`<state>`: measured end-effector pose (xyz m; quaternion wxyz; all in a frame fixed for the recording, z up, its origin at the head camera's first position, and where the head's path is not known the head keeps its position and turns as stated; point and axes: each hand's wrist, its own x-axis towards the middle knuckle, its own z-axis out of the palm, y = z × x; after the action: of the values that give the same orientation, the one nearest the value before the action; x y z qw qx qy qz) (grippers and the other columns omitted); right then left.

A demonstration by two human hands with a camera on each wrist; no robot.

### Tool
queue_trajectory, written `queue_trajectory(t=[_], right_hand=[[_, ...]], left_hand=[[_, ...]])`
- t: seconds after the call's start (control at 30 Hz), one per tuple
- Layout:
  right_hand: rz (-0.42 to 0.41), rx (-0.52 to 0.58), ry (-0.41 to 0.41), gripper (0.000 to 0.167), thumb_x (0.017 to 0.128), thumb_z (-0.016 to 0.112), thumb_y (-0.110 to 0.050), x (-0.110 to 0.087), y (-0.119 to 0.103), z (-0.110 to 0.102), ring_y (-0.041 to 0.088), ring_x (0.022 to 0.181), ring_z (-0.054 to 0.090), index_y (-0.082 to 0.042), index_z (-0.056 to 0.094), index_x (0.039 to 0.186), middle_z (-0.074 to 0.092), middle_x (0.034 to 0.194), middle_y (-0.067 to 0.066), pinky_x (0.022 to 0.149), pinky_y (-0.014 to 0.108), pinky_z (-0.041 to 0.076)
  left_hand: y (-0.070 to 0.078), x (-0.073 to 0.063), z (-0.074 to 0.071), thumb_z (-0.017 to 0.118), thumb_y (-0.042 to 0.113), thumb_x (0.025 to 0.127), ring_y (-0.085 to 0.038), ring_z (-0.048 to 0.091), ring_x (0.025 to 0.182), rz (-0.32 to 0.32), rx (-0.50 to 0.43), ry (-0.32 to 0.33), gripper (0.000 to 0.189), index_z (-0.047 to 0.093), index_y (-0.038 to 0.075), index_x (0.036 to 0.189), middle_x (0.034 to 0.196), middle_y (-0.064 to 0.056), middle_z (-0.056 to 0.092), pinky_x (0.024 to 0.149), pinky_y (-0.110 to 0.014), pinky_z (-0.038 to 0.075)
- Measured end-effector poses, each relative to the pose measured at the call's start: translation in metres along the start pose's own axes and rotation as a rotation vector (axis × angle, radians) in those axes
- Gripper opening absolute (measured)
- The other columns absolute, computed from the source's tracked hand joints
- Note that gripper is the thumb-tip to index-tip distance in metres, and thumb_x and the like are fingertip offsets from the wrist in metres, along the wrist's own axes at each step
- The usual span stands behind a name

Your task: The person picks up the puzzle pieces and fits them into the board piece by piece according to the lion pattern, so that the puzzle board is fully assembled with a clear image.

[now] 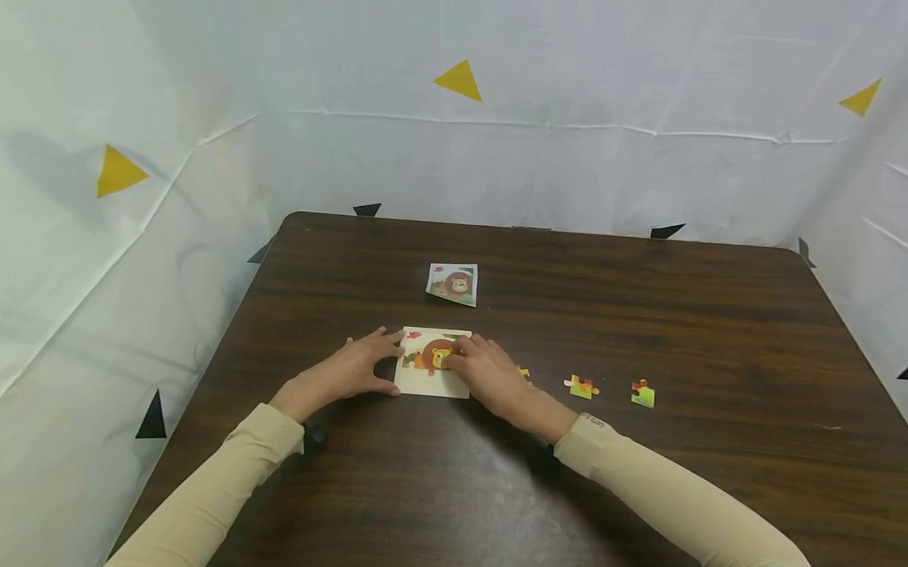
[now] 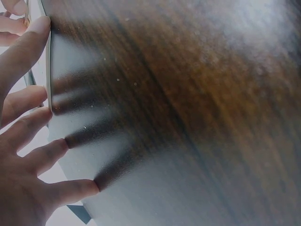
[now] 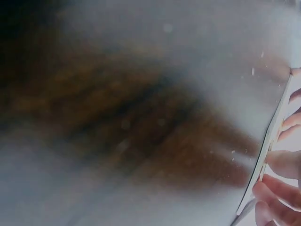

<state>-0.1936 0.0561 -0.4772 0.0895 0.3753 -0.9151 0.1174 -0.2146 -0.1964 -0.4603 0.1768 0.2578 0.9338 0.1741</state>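
A pale square puzzle tray (image 1: 432,386) lies on the table, partly filled with pieces showing a lion (image 1: 436,356). My left hand (image 1: 357,366) is at the tray's left side with its fingers spread; thumb and fingertips touch that edge. In the left wrist view, the left hand (image 2: 28,160) has its other fingertips on the table. Over the tray's right part lies my right hand (image 1: 493,377), with thumb and fingertips down on the lion picture. The right wrist view shows the right thumb (image 3: 283,164) touching the tray; whether a piece is between the fingers is hidden.
Loose puzzle pieces lie to the right: one orange and green (image 1: 581,387), one red and green (image 1: 642,394), and one partly behind the right hand (image 1: 524,372). A lion picture card (image 1: 454,284) lies beyond the tray. White sheeting (image 1: 555,171) surrounds the dark wooden table (image 1: 696,325).
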Motion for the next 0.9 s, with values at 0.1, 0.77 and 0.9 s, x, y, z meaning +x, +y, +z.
queue_trajectory(t=[0.1, 0.77, 0.9], right_hand=[[0.009, 0.003, -0.005, 0.027, 0.086, 0.067, 0.002, 0.001, -0.001, 0.001, 0.023, 0.091, 0.054, -0.014, 0.074, 0.106, 0.061, 0.107, 0.007, 0.073, 0.037, 0.049], [0.047, 0.26, -0.054, 0.02, 0.087, 0.07, -0.004, 0.006, 0.007, -0.01, 0.024, 0.093, 0.057, -0.004, 0.071, 0.107, 0.061, 0.11, 0.013, 0.078, 0.038, 0.052], [0.027, 0.311, -0.004, 0.02, 0.088, 0.068, -0.002, 0.002, 0.014, -0.014, 0.024, 0.093, 0.058, -0.003, 0.07, 0.108, 0.061, 0.109, 0.014, 0.077, 0.038, 0.052]], left_hand=[[0.0, 0.0, 0.0, 0.079, 0.04, 0.077, -0.035, 0.019, 0.144, 0.003, 0.004, 0.002, 0.071, 0.055, 0.008, 0.136, 0.155, -0.009, 0.031, 0.102, -0.073, 0.02], [-0.002, 0.001, 0.003, 0.079, 0.041, 0.078, -0.034, 0.018, 0.145, -0.008, 0.011, -0.007, 0.071, 0.055, 0.009, 0.137, 0.156, -0.008, 0.031, 0.103, -0.072, 0.02], [-0.001, 0.001, 0.002, 0.079, 0.042, 0.077, -0.034, 0.019, 0.145, -0.007, 0.025, 0.0, 0.072, 0.055, 0.009, 0.137, 0.155, -0.008, 0.031, 0.103, -0.072, 0.02]])
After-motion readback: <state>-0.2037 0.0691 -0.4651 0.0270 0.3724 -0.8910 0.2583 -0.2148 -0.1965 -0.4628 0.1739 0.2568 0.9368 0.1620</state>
